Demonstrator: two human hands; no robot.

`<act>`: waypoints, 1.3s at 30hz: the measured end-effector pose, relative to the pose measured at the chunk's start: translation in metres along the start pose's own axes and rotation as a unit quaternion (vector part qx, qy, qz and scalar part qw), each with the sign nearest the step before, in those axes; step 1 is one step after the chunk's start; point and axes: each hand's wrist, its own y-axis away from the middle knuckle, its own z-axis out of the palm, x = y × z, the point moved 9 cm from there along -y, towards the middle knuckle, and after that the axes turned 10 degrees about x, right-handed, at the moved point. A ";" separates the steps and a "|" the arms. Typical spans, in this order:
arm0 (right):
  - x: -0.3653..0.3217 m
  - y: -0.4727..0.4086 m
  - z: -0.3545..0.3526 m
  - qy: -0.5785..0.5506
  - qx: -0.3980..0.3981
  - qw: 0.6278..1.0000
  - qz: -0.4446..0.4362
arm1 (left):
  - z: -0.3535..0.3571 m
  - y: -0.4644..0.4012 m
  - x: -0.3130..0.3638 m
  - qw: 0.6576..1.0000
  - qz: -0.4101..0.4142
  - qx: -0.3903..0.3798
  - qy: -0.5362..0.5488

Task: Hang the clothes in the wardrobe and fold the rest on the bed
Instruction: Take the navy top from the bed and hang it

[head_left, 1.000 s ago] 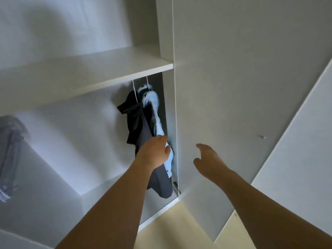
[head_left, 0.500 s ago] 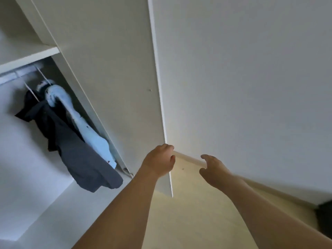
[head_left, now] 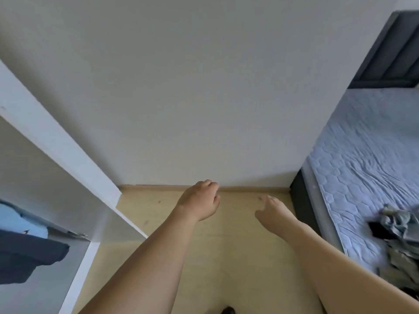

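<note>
Both bare forearms reached forward over pale wooden floor [head_left: 204, 257]. Left hand [head_left: 199, 201] loosely curled, empty. Right hand [head_left: 275, 215] relaxed, fingers slack, empty. Dark navy garment [head_left: 29, 257] and light blue garment [head_left: 20, 220] hung in white wardrobe [head_left: 56, 141], far left. Crumpled grey-green clothes [head_left: 399, 236] lay on quilted blue bed [head_left: 362, 159], right.

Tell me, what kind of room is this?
Most likely a bedroom. A bed with a quilted mattress stands at the right with loose clothes on it, and an open wardrobe at the left has a dark garment hanging inside.
</note>
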 end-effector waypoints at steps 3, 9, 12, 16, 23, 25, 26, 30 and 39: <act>0.048 -0.002 -0.025 -0.014 0.028 0.999 0.038 | 0.023 -0.022 0.045 0.999 0.038 -0.029 -0.002; 0.134 0.006 -0.068 -0.020 0.061 0.994 0.085 | 0.062 -0.067 0.145 0.993 0.107 -0.054 0.013; 0.191 0.016 -0.088 -0.031 0.068 0.990 0.120 | 0.090 -0.075 0.200 0.989 0.131 -0.074 0.014; 0.274 0.021 -0.111 -0.045 0.077 0.987 0.134 | 0.131 -0.083 0.274 0.986 0.135 -0.094 0.010; 0.418 0.035 -0.160 -0.055 0.053 0.985 0.152 | 0.189 -0.075 0.390 0.989 0.085 -0.124 0.012; 0.449 0.040 -0.173 -0.056 0.042 0.986 0.154 | 0.200 -0.071 0.410 0.988 0.068 -0.136 0.014; 0.471 0.042 -0.183 -0.053 0.041 0.985 0.160 | 0.208 -0.071 0.427 0.988 0.062 -0.140 0.018; 0.531 0.041 -0.205 -0.044 0.046 0.983 0.173 | 0.238 -0.080 0.473 0.985 0.054 -0.165 0.027; 0.675 0.039 -0.244 -0.074 0.037 0.979 0.187 | 0.311 -0.122 0.623 0.979 0.067 -0.184 0.051</act>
